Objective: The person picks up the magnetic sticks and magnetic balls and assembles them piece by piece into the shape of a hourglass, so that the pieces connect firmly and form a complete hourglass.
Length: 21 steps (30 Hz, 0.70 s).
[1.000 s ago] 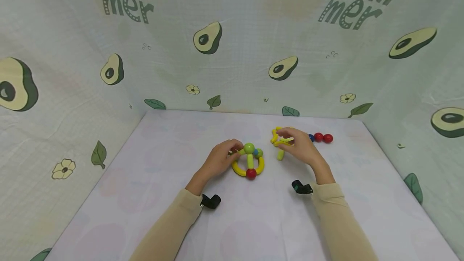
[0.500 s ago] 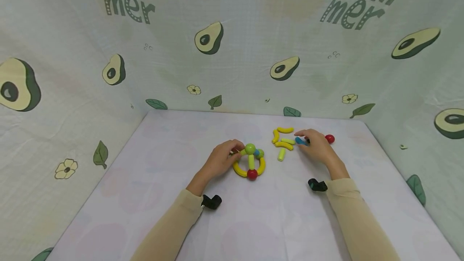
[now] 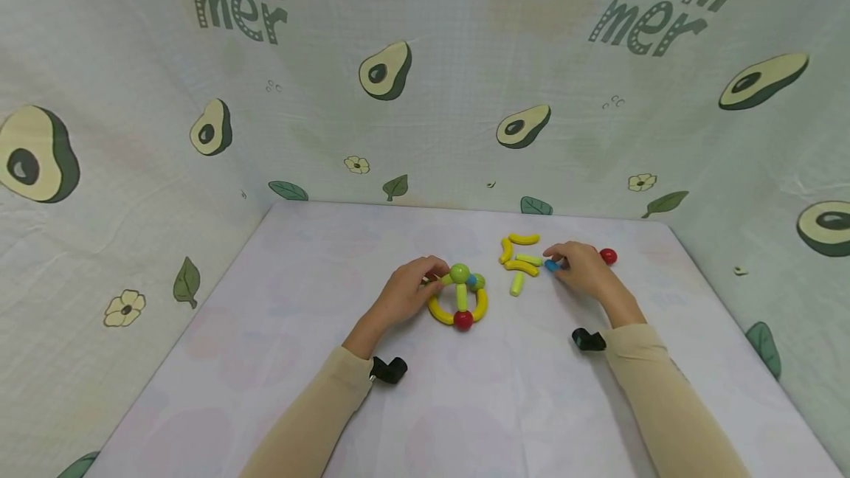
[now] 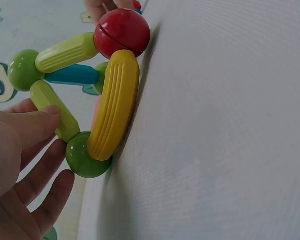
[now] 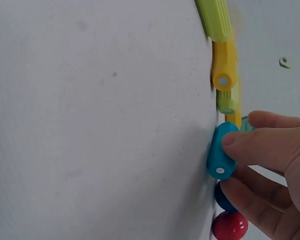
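A frame built from magnetic rods and balls stands on the table, with a red ball (image 3: 462, 320), green balls (image 4: 26, 70), a curved yellow rod (image 4: 115, 105) and a blue rod (image 4: 72, 74). My left hand (image 3: 406, 290) pinches one of its light green rods (image 4: 54, 110), thumb on the near face. On the right, my right hand (image 3: 579, 268) grips a loose short blue rod (image 5: 222, 152) between thumb and fingers, low over the table. A dark blue ball (image 5: 224, 197) shows partly behind those fingers.
Left of the right hand lie loose curved yellow rods (image 3: 524, 239) and straight light green rods (image 3: 516, 285). A loose red ball (image 3: 608, 256) sits just beyond that hand. Printed cloth walls (image 3: 451, 168) enclose the table (image 3: 465, 404) at the back and sides.
My right hand has moved right from over the yellow and green rods to the blue rod and now grips it. The left hand keeps its hold on the frame.
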Each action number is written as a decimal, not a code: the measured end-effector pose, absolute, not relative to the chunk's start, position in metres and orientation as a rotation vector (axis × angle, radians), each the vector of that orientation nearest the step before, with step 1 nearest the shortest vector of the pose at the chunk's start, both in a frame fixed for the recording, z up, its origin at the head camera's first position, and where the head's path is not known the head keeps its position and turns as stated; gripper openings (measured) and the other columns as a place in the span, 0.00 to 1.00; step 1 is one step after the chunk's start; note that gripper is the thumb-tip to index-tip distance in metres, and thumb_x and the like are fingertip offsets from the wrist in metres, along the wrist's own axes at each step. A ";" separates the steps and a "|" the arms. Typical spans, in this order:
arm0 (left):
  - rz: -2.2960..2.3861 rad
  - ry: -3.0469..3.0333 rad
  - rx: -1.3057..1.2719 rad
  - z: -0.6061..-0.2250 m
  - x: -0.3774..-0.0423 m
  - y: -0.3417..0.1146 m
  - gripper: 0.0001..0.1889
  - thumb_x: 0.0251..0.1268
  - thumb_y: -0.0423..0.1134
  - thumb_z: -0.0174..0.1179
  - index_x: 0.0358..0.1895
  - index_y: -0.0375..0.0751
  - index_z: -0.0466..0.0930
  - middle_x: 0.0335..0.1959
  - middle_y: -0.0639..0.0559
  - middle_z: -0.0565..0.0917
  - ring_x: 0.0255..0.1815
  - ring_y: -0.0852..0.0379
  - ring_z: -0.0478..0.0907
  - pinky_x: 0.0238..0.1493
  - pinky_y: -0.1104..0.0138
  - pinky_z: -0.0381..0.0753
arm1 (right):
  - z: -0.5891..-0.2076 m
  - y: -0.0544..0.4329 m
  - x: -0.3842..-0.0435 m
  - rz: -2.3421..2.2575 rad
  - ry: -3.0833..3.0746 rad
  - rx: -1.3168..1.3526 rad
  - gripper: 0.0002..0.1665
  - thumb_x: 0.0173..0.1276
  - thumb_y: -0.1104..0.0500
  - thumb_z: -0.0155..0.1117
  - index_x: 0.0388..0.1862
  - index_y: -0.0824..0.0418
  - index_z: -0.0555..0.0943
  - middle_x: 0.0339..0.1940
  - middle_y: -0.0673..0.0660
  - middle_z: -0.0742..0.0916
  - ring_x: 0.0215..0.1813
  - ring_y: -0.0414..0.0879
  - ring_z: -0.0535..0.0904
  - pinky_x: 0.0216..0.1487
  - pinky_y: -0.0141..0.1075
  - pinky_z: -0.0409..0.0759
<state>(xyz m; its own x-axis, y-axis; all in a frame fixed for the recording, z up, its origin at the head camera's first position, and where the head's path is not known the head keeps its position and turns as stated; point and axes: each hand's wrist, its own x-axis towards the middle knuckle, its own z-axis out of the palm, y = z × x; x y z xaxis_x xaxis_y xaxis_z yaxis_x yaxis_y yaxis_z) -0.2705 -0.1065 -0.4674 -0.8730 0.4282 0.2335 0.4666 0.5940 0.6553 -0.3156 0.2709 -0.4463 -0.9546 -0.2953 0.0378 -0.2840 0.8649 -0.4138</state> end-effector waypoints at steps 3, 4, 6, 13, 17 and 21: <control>-1.158 -2.762 -0.770 -0.467 -0.271 -0.106 0.13 0.77 0.36 0.65 0.60 0.49 0.80 0.56 0.55 0.86 0.55 0.58 0.82 0.61 0.64 0.83 | -0.444 0.272 -0.312 -0.651 2.988 -0.448 0.22 0.70 0.70 0.71 0.62 0.68 0.84 0.50 0.66 0.89 0.49 0.58 0.82 0.59 0.57 0.83; -1.158 -2.761 -0.770 -0.467 -0.271 -0.106 0.13 0.78 0.36 0.65 0.60 0.49 0.80 0.56 0.55 0.86 0.55 0.58 0.82 0.60 0.64 0.83 | -0.443 0.272 -0.311 -0.646 2.980 -0.442 0.21 0.70 0.70 0.71 0.62 0.69 0.84 0.49 0.65 0.89 0.49 0.58 0.82 0.58 0.57 0.84; -1.154 -2.764 -0.769 -0.467 -0.271 -0.106 0.12 0.78 0.36 0.65 0.60 0.49 0.80 0.56 0.55 0.86 0.54 0.58 0.82 0.60 0.64 0.83 | -0.441 0.273 -0.309 -0.631 2.962 -0.434 0.21 0.69 0.69 0.72 0.61 0.69 0.85 0.47 0.65 0.89 0.48 0.57 0.83 0.57 0.57 0.84; -1.140 -2.759 -0.774 -0.466 -0.270 -0.107 0.12 0.78 0.38 0.65 0.60 0.50 0.81 0.55 0.57 0.86 0.54 0.59 0.83 0.60 0.65 0.83 | -0.438 0.277 -0.304 -0.591 2.927 -0.442 0.20 0.70 0.66 0.74 0.60 0.67 0.85 0.47 0.65 0.89 0.45 0.56 0.84 0.54 0.56 0.86; -1.153 -2.728 -0.797 -0.466 -0.270 -0.107 0.13 0.78 0.37 0.65 0.60 0.49 0.81 0.56 0.57 0.86 0.55 0.59 0.83 0.59 0.65 0.84 | -0.436 0.274 -0.300 -0.624 2.958 -0.473 0.21 0.70 0.66 0.73 0.61 0.67 0.85 0.47 0.64 0.90 0.45 0.56 0.84 0.55 0.56 0.86; -1.153 -2.720 -0.803 -0.466 -0.270 -0.107 0.13 0.77 0.36 0.65 0.60 0.49 0.81 0.56 0.57 0.86 0.55 0.59 0.83 0.59 0.65 0.84 | -0.430 0.264 -0.296 -0.704 2.997 -0.516 0.22 0.72 0.66 0.71 0.63 0.65 0.84 0.49 0.63 0.90 0.49 0.57 0.84 0.56 0.56 0.86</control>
